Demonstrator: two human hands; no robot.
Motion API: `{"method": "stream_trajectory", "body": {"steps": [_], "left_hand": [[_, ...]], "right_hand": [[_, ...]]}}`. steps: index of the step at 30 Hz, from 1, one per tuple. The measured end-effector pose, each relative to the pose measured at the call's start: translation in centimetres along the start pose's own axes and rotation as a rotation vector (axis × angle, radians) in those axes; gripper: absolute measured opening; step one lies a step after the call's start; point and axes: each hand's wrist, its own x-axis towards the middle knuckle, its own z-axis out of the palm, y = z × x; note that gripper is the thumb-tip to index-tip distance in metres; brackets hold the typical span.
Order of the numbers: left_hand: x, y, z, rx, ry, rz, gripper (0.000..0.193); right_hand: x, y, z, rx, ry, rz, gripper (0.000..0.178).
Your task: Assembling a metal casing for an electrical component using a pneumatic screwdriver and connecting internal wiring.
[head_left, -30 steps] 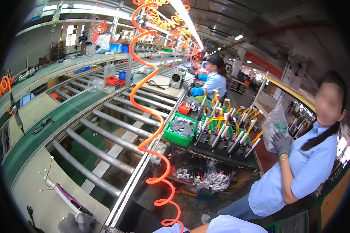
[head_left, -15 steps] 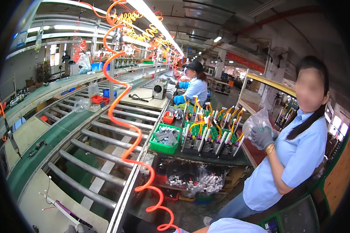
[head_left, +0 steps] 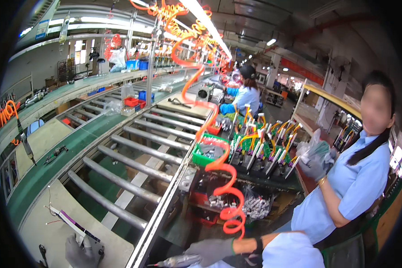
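Observation:
My left hand [head_left: 79, 252], in a grey glove, is at the lower left over a pale board [head_left: 40, 223]. Its fingers and thumb close around the near end of a long white strip [head_left: 73, 224] with purple and black parts and thin wires at its far end. A grey gloved right hand [head_left: 212, 251] of mine grips a silver power screwdriver [head_left: 177, 261] at the bottom centre. The tool's tip points left, towards the roller conveyor's edge. An orange coiled air hose [head_left: 228, 187] hangs above my right forearm.
Metal rollers [head_left: 125, 185] run away beside the board. A green bin [head_left: 205, 154] and upright circuit boards [head_left: 254, 147] stand right of them. A co-worker [head_left: 344, 178] at right holds a clear plastic bag [head_left: 315, 149]; another person [head_left: 245, 96] sits farther off. A second screwdriver [head_left: 26, 145] hangs at left.
The view has swung left, so the scene sits farther right. My right hand has come into view with the screwdriver. More of my left hand shows at the strip.

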Motion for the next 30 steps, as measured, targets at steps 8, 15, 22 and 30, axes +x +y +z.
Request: {"method": "stream_trajectory", "body": {"steps": [8,15,22,30], "left_hand": [[-4.7,8.0,-3.0,-0.218,-0.040,0.188,0.034],[-12.1,7.9,1.8,-0.267,-0.328,0.056,0.039],[-12.7,8.3,2.8,-0.276,-0.313,0.066,0.028],[-11.9,9.0,3.3,-0.204,-0.310,0.111,0.022]], "right_hand": [[4.2,4.8,-11.0,-0.367,-0.412,0.488,0.063],[11.8,11.4,-18.1,-0.598,-0.404,0.603,0.063],[20.6,25.2,-16.3,-0.679,-0.467,0.395,0.052],[15.2,18.1,-12.6,-0.898,0.246,0.522,0.016]]}}
